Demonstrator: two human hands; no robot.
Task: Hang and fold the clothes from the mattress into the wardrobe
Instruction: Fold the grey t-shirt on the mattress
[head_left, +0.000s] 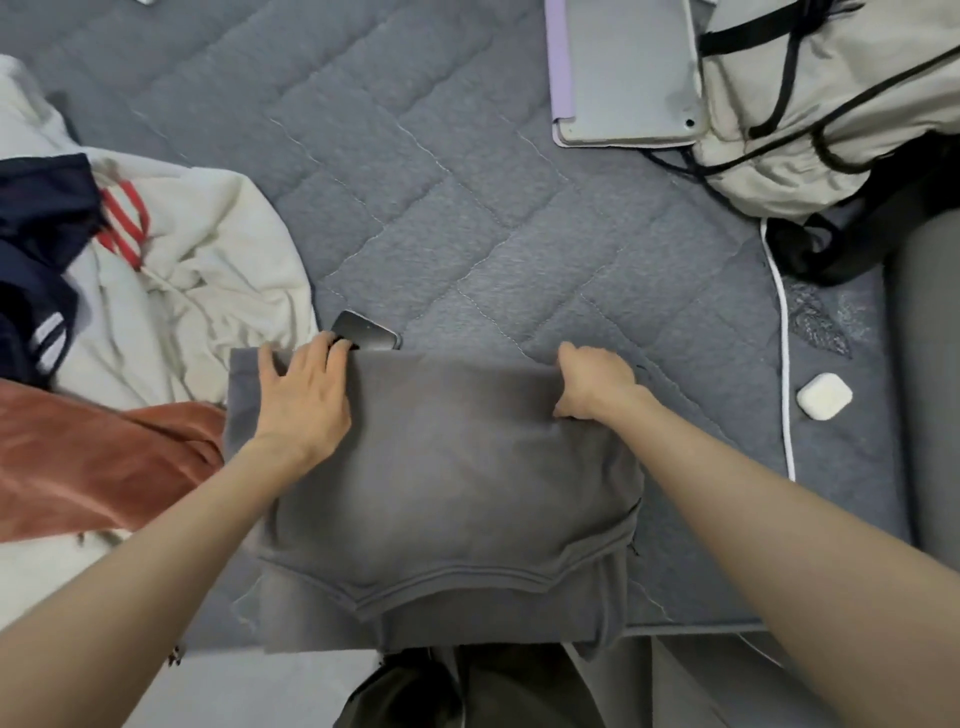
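Grey sweatshirt (447, 483) folded on mattress (467, 208) near edge. Left hand (301, 400) flat, fingers spread on its far-left corner; right hand (597, 384) pinching far-right edge. Phone (366, 332) just beyond, tablet (623, 73) farther.

Just beyond the left hand (301, 400), a dark phone (371, 332) shows only its far end; the rest lies under the grey sweatshirt (441, 467). The right hand (592, 384) has its fingertips buried in the fold. Far beyond it, the tablet (623, 67) and backpack (831, 104) run off the frame.
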